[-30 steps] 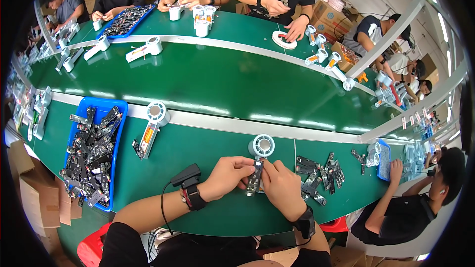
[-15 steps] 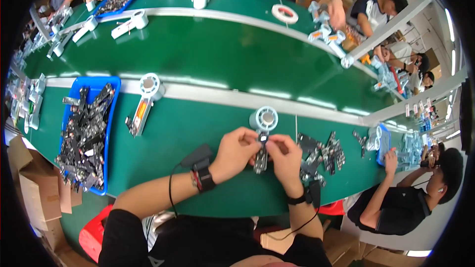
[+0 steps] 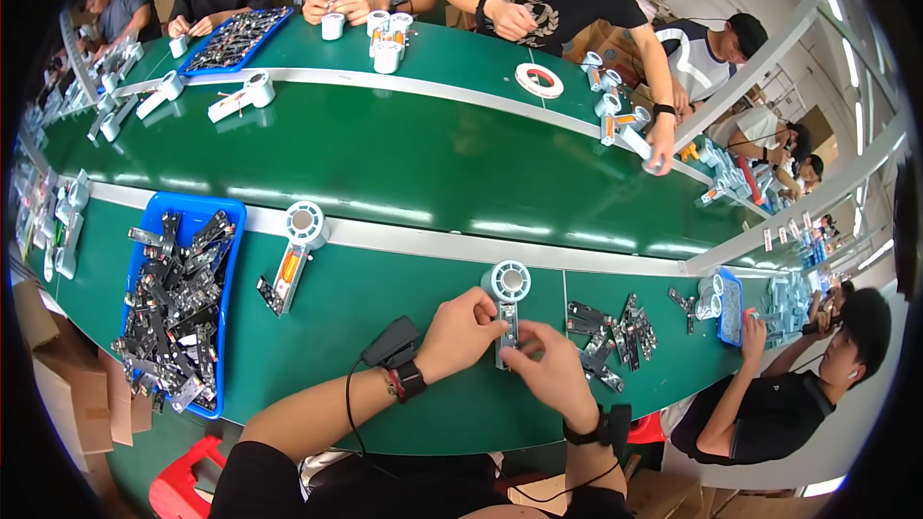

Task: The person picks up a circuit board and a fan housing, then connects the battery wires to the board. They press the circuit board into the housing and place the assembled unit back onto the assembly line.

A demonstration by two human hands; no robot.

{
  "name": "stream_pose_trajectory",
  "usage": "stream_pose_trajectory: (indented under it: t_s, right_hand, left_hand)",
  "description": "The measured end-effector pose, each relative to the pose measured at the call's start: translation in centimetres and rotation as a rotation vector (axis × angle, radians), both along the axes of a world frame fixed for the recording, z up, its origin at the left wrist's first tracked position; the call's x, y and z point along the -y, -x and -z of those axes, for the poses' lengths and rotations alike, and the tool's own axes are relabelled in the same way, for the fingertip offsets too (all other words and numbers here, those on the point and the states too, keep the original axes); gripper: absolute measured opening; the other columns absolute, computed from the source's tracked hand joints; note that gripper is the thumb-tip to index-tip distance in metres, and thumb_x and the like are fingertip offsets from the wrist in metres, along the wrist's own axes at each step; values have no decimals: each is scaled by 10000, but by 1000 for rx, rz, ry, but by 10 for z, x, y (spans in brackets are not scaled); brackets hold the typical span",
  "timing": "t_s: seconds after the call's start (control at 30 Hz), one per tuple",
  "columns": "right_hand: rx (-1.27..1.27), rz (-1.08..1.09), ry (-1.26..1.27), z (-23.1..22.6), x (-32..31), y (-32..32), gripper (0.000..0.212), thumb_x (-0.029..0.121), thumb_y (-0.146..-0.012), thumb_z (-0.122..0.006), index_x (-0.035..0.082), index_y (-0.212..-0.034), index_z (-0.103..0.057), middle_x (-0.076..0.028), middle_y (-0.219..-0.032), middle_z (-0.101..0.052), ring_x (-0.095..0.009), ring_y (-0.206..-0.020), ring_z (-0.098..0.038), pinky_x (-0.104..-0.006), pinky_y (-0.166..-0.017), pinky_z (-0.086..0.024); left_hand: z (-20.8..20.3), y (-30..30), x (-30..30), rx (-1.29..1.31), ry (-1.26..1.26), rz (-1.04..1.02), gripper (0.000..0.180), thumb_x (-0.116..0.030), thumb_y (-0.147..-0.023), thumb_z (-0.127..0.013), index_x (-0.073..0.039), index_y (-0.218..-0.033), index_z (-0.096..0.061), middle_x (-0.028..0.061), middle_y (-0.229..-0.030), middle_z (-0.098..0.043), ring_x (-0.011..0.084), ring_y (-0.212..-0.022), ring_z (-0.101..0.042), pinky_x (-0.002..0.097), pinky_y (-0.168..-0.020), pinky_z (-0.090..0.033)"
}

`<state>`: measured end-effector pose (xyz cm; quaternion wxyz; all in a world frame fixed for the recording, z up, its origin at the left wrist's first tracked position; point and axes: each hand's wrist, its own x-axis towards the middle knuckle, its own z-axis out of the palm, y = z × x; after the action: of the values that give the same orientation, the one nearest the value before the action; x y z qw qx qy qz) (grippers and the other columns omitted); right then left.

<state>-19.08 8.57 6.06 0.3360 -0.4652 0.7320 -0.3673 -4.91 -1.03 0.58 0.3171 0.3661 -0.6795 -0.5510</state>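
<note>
In front of me a pale blue housing (image 3: 509,281) with a round head and a straight handle, shaped like a handheld fan, lies with its head pointing away. A dark circuit board (image 3: 508,312) lies along its handle, partly hidden by my fingers. My left hand (image 3: 463,333) pinches at the left edge of the handle, fingers bent. From the right, my right hand (image 3: 550,365) closes its thumb and fingers around the handle's lower part. Several loose circuit boards (image 3: 632,334) lie in a pile to the right of that hand.
A blue tray (image 3: 236,259) heaped with boards stands on the left. Beside it lies another housing (image 3: 305,224) with an orange part in its handle. A metal rail (image 3: 413,242) crosses beyond me. Co-workers sit opposite, and a person (image 3: 769,384) works at the right.
My view has tilted up, so the table appears lower. Earlier, the board's upper end was between both hands' fingertips below the round head; now the board lies along the handle, with my fingers lower.
</note>
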Motion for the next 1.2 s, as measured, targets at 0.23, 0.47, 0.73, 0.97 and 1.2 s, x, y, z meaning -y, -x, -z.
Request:
stream_pose_trajectory:
  t_s: [0.23,0.47,0.73,0.97,1.2]
  right_hand:
    - [-609,-148,-185,-13,56,4,339,293,-807,-724,-43,-840,-687,-283,-802,-686,-469,-809,-684,-522,-742,-561]
    - [-651,-244,11,6,250,20,343,325,-845,-698,-18,-852,-717,-268,-793,-690,-454,-779,-689,-500,-711,-547]
    - [-1153,-514,-172,-59,323,-66,479,418,-929,-679,-59,-968,-695,-279,-941,-713,-451,-896,-691,-517,-793,-542]
    - [-740,-801,491,-40,521,-291,532,329,-834,-806,84,-1278,-646,-225,-1208,-627,-385,-1136,-623,-429,-951,-525]
    - [-894,-725,331,7,584,-372,612,267,-721,-855,151,-1296,-681,-207,-1241,-604,-379,-1123,-636,-428,-995,-521]
  left_hand:
    - [-3,-11,21,129,189,-102,293,-228,-874,-785,-35,-777,-589,92,-662,-595,263,-601,-623,368,-549,-481]
    - [4,-7,28,11,335,-214,271,-230,-891,-732,-59,-756,-571,112,-718,-621,340,-638,-640,439,-553,-496]
    - [19,-6,22,43,273,-133,147,-189,-936,-610,-56,-886,-576,145,-870,-642,392,-733,-671,496,-621,-556]
    - [38,23,16,-66,244,-42,150,-190,-969,-580,-52,-1008,-627,143,-968,-689,339,-869,-714,463,-744,-590]
    - [0,20,30,343,-265,-376,216,-199,-1042,-495,-58,-1104,-647,160,-1103,-686,303,-1015,-675,444,-831,-558]
